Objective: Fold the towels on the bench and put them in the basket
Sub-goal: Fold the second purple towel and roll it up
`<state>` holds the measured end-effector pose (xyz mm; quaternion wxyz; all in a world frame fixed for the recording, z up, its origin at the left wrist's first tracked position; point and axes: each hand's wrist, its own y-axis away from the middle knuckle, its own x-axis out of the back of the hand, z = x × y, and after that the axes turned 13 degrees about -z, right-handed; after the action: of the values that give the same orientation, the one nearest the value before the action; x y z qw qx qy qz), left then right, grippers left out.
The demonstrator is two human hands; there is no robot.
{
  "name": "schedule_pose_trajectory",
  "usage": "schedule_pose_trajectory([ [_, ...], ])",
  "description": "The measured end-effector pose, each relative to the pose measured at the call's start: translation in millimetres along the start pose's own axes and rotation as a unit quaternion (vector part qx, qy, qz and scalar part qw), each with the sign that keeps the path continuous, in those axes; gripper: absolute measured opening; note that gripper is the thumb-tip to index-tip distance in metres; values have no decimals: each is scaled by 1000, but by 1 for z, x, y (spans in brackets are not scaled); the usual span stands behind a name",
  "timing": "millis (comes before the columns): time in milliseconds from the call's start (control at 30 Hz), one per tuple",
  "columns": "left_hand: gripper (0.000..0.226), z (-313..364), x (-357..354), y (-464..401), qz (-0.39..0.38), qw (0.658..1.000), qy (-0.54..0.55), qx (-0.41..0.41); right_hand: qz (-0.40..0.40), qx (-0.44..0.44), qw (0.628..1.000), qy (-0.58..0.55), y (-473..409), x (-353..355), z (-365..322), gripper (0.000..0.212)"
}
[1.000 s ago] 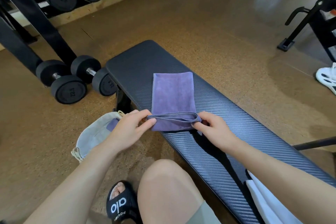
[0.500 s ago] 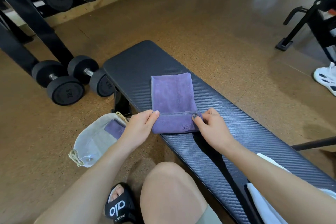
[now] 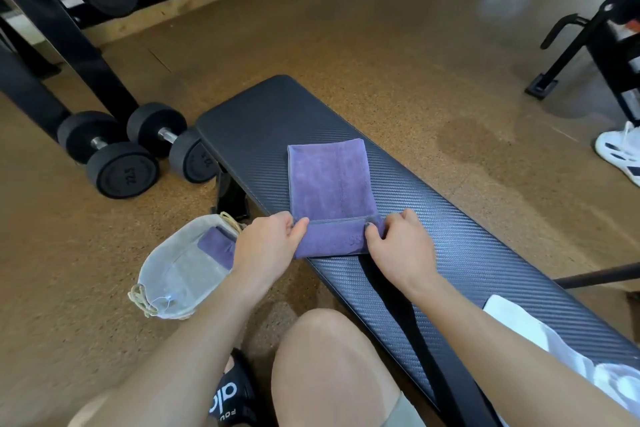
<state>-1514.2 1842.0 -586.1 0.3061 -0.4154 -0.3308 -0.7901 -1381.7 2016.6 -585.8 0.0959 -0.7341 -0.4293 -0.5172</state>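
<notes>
Purple towel flat mid-bench. Your left hand and right hand pinch folded near hem. Uneven push forward skews fold; hem overhangs near bench edge, may slip toward basket near-left.

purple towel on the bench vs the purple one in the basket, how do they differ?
The bench towel lies flat on the bench, near edge rolled over and pinched by the left hand and right hand. The basket towel is a smaller visible bundle inside the basket on the floor, untouched. Both are the same purple.
</notes>
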Motion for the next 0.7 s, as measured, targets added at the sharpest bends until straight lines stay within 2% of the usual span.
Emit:
schedule_pose_trajectory([
  [67,38,1,2,0,55,996,-71,-23,50,41,998,-18,2,-3,1,27],
  [133,30,3,3,-2,100,975,-176,-95,101,126,987,2,4,-4,3,23],
  [200,26,4,0,-5,93,946,-243,-192,135,210,965,78,2,-4,5,15],
  [300,25,1,-6,-5,47,922,-249,-292,117,288,929,199,-7,-4,11,8],
  [367,8,-2,-5,2,36,929,-205,-306,85,310,921,221,-10,-1,18,14],
  [400,8,-3,-3,7,25,935,-180,-305,71,314,922,214,-11,2,20,17],
  [533,34,-5,6,19,-5,941,-150,-303,19,335,925,177,-4,12,25,27],
  [633,43,-5,6,21,-16,943,-160,-291,-27,347,917,197,-3,21,30,47],
  [700,49,-7,6,18,-29,945,-170,-278,-46,353,912,202,-4,26,31,50],
])
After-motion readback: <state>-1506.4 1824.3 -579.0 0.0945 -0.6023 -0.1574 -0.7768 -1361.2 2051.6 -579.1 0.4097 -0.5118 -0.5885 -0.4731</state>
